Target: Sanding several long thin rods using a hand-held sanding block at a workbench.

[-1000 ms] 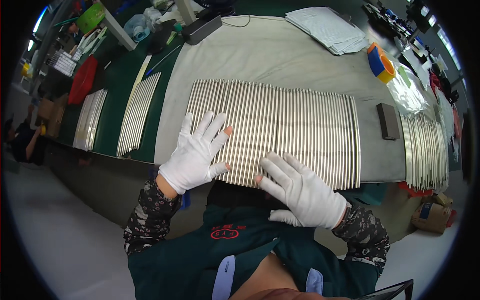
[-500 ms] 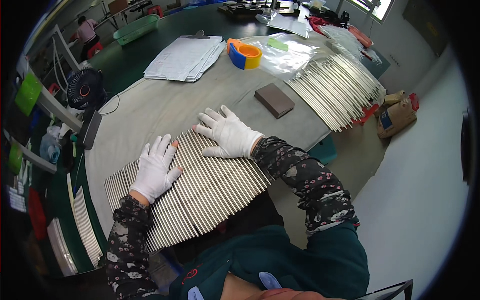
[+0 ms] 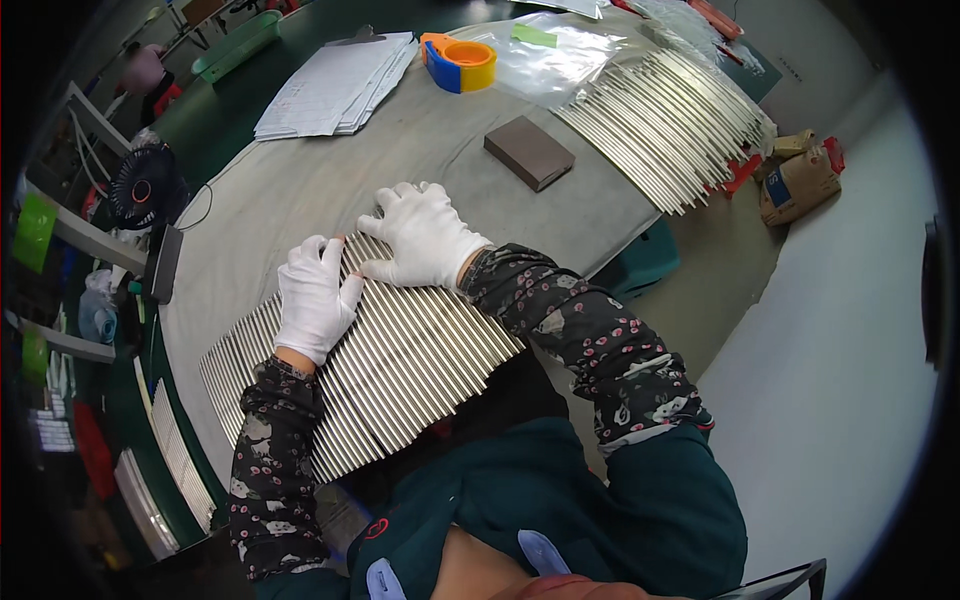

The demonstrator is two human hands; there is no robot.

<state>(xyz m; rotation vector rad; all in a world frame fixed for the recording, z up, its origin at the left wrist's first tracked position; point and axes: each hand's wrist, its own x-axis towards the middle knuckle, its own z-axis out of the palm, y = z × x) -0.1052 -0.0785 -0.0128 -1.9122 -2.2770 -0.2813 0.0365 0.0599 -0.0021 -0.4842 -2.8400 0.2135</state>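
A flat row of thin, shiny, silver-coloured metal rods (image 3: 400, 360) lies side by side on the grey felt-like table covering (image 3: 330, 190) at the near edge of the bench, its ribbed surface running from lower left to upper right, partly covered by the patterned sleeves and cut off behind the person's dark green top. The left hand (image 3: 315, 298), in a white knitted glove, rests flat with fingers spread on the rods, gripping nothing. The white-gloved right hand (image 3: 425, 235) presses its curled fingers at the row's far end; whether they pinch a rod cannot be told, while a brown rectangular block (image 3: 529, 152) and a second fan of similar rods (image 3: 670, 125) lie well apart.
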